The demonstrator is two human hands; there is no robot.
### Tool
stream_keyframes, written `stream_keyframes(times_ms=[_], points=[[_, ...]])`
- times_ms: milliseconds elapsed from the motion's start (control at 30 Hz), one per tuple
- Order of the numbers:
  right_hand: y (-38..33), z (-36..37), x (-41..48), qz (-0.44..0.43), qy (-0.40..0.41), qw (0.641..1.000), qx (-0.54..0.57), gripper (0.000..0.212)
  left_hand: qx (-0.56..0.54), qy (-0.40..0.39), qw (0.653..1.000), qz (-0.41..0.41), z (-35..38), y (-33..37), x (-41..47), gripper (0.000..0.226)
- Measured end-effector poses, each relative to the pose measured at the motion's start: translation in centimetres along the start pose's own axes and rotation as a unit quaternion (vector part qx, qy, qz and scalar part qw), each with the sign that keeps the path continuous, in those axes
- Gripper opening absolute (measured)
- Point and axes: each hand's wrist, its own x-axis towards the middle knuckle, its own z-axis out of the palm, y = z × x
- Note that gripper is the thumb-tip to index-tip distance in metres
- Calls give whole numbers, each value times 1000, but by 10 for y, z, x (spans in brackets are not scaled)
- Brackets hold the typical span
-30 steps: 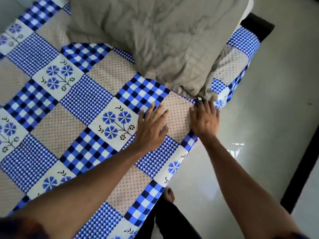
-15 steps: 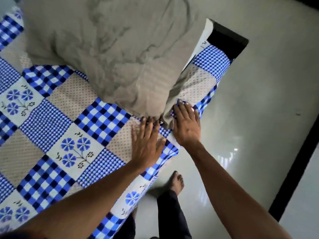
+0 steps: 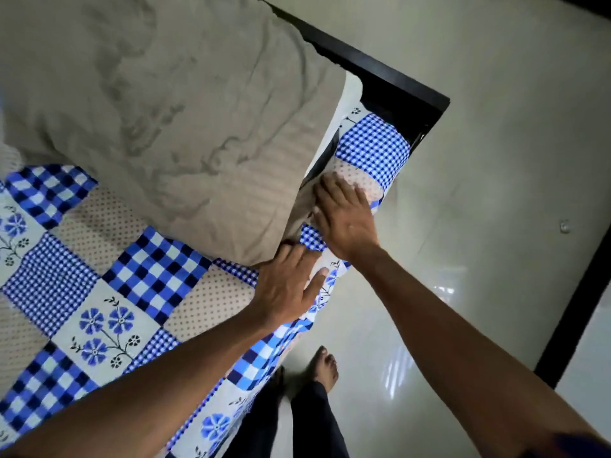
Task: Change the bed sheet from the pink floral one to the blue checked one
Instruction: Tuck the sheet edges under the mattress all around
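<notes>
Now | blue checked sheet (image 3: 148, 276) lies diagonal; left hand (image 3: 287, 289), right hand (image 3: 347, 219) pressing

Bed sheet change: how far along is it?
Done: the blue checked sheet is spread out, pillow on top; no pink sheet in view. In hand: left hand and right hand press flat on the sheet's edge beside the pillow. To do: likely the far corner, where white mattress shows by the dark frame.
</notes>
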Motion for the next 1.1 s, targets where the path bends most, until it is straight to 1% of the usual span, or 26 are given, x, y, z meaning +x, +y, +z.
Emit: stream_keyframes(times_ms=[33,100,200,233,300,367,400,433,467,500,533,567,600,633,767,800,867,900,933,967,1000,1033,1100], points=[[3,5,2,0,-19,1000,-24,60,-29,7,999,21,0,1,11,35],[18,4,12,28,-13,998,-55,62,-78,15,996,38,5,-4,41,30],[53,-11,35,94,-25,994,-52,62,-117,28,993,17,14,-16,85,34],[63,-17,43,116,-26,992,-48,62,-108,17,994,17,16,-19,97,38],[80,-27,57,173,-16,984,-28,61,-49,-21,998,44,22,-21,114,47],[95,-41,72,250,-10,968,31,61,27,-61,996,51,26,-14,127,58],[99,-48,78,269,5,962,54,60,56,-77,994,45,30,-10,133,63],[98,-54,82,258,31,964,64,59,72,-87,993,39,33,-7,137,67],[90,-57,83,221,56,971,68,58,77,-89,993,33,38,-5,138,69],[79,-58,84,172,62,981,70,58,75,-86,993,26,42,-3,141,70],[66,-55,83,126,47,989,66,57,72,-81,994,16,45,-1,143,71],[56,-50,81,97,15,994,50,56,73,-79,994,6,48,4,146,73],[49,-43,79,84,-21,996,29,56,80,-78,994,-2,49,8,147,76],[45,-36,76,86,-40,995,16,56,91,-80,993,-6,50,11,148,79],[71,-32,89,108,-22,994,16,58,75,-65,995,-13,54,12,163,86],[80,-33,94,126,-12,992,23,59,73,-67,995,-7,56,11,168,87],[107,-39,107,207,11,974,92,60,80,-72,994,11,58,9,185,86],[122,-46,113,244,-4,960,134,57,79,-74,994,16,59,9,194,86],[136,-52,117,262,-37,951,163,54,79,-71,994,21,60,9,205,86],[147,-58,120,261,-65,945,184,53,79,-69,994,22,61,9,216,86],[156,-63,121,253,-93,947,174,54,79,-69,994,20,64,10,230,86],[160,-67,121,258,-88,948,162,53,85,-76,993,20,65,11,243,85],[165,-68,117,312,8,937,155,45,115,-96,989,14,67,14,266,81]])
